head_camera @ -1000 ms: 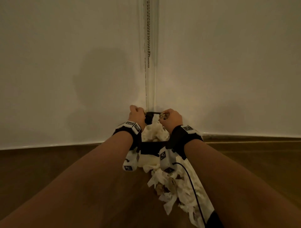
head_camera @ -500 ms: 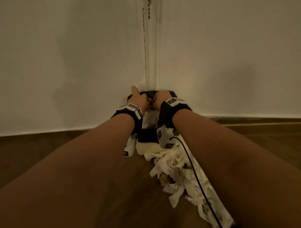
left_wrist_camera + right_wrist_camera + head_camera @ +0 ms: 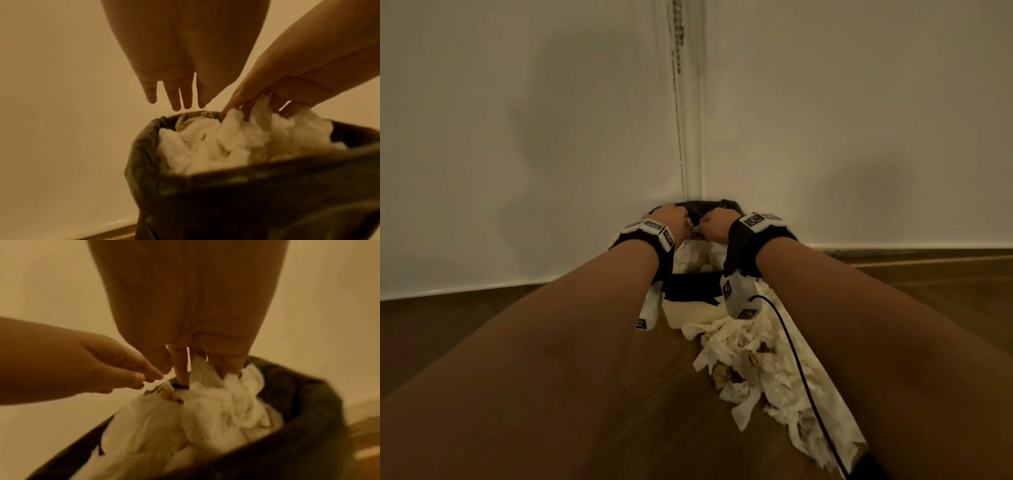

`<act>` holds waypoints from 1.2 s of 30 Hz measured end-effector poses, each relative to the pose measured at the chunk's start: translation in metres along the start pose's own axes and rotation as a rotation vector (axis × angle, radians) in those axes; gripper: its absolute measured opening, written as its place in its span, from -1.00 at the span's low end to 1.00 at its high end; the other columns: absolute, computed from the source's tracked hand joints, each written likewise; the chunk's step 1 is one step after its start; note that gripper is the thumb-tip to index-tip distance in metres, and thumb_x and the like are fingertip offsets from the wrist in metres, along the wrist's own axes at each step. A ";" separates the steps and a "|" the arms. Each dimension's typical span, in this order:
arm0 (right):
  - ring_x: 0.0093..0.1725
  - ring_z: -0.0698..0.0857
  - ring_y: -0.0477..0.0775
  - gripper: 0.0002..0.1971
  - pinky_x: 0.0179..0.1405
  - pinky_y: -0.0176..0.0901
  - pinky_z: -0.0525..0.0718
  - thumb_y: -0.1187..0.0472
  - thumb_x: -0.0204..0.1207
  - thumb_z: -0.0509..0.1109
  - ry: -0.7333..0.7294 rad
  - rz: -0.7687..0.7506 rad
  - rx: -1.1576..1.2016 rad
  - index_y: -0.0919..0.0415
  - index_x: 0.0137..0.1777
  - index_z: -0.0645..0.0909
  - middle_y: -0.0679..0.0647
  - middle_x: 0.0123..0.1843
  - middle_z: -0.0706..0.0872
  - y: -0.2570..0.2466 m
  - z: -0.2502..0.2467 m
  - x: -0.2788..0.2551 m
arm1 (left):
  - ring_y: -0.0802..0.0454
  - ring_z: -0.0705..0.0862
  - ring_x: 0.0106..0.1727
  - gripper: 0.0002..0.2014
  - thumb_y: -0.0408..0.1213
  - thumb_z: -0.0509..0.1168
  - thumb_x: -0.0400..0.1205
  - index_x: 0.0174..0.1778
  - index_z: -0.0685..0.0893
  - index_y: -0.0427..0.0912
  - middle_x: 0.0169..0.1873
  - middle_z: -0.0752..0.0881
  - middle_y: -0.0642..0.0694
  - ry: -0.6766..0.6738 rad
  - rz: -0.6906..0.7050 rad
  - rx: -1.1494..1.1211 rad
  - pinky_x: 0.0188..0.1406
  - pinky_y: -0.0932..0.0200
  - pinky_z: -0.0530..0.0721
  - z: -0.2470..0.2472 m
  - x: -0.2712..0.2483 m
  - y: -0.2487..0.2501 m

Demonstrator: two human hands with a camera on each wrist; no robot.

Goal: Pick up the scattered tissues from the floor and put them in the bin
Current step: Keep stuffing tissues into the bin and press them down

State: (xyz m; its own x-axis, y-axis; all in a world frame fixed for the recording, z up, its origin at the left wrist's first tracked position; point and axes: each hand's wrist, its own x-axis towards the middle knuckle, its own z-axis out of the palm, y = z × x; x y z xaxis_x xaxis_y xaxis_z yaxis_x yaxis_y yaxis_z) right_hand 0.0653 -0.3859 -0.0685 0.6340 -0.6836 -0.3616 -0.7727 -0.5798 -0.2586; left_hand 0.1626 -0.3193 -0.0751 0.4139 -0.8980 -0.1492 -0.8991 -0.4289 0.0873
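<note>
A bin [image 3: 691, 287] with a black liner [image 3: 267, 194] stands in the room's corner, heaped with white tissues [image 3: 216, 146]. Both hands are over its mouth. My left hand [image 3: 176, 104] hangs just above the far rim, its fingers straight and holding nothing. My right hand [image 3: 205, 373] reaches down with straight fingers pressed into the tissues [image 3: 216, 410], some paper poking up between them. In the head view my left hand [image 3: 671, 219] and right hand [image 3: 717, 224] sit side by side. More crumpled tissues [image 3: 767, 370] lie on the floor in front of the bin.
Two white walls meet behind the bin, and a thin chain [image 3: 678, 51] hangs down the corner. The floor [image 3: 551, 342] is dark wood. A black cable [image 3: 798, 359] runs from my right wrist back over the floor tissues.
Both hands moved forward and down over the bin with a wad of tissues. The wad now lies in the bin; the left hand has let go.
</note>
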 end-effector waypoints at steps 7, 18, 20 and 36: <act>0.25 0.64 0.23 -0.64 0.19 -0.10 0.58 0.15 0.70 0.12 0.168 -0.002 0.162 0.32 0.33 0.59 0.24 0.28 0.67 -0.001 -0.040 -0.082 | -0.23 0.54 0.32 -0.59 -0.38 0.15 0.66 0.46 0.45 -0.17 0.36 0.49 -0.28 0.060 0.002 -0.047 0.27 0.00 0.53 -0.047 -0.034 0.021; -0.13 0.59 0.13 -0.69 -0.15 -0.12 0.55 0.18 0.65 0.22 0.268 0.154 0.178 0.40 0.07 0.70 0.25 0.08 0.76 0.058 -0.048 -0.279 | -0.11 0.57 0.30 -0.63 -0.24 0.11 0.67 0.42 0.49 -0.08 0.37 0.55 -0.16 0.077 0.209 -0.218 0.24 0.09 0.55 -0.072 -0.188 0.122; -0.14 0.60 0.12 -0.68 -0.05 -0.03 0.64 0.18 0.64 0.23 0.293 0.187 0.179 0.44 0.08 0.70 0.28 0.09 0.77 0.071 -0.047 -0.313 | -0.11 0.56 0.32 -0.63 -0.25 0.11 0.67 0.42 0.49 -0.11 0.37 0.55 -0.17 0.077 0.241 -0.243 0.31 0.06 0.55 -0.073 -0.211 0.134; 0.04 0.76 0.21 -0.73 0.16 0.05 0.70 0.27 0.62 0.26 0.329 0.321 0.234 0.43 0.04 0.73 0.28 0.02 0.80 0.141 0.007 -0.393 | -0.07 0.64 0.20 -0.67 -0.25 0.11 0.66 0.33 0.56 -0.04 0.23 0.66 -0.11 0.033 0.370 -0.290 0.16 0.05 0.64 0.002 -0.276 0.195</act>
State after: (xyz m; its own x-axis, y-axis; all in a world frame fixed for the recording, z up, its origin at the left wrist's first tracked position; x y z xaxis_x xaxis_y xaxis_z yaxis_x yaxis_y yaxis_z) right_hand -0.2934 -0.1956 0.0306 0.3112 -0.9360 -0.1645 -0.8929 -0.2287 -0.3879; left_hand -0.1276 -0.1547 -0.0185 0.0814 -0.9964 -0.0250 -0.9122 -0.0845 0.4010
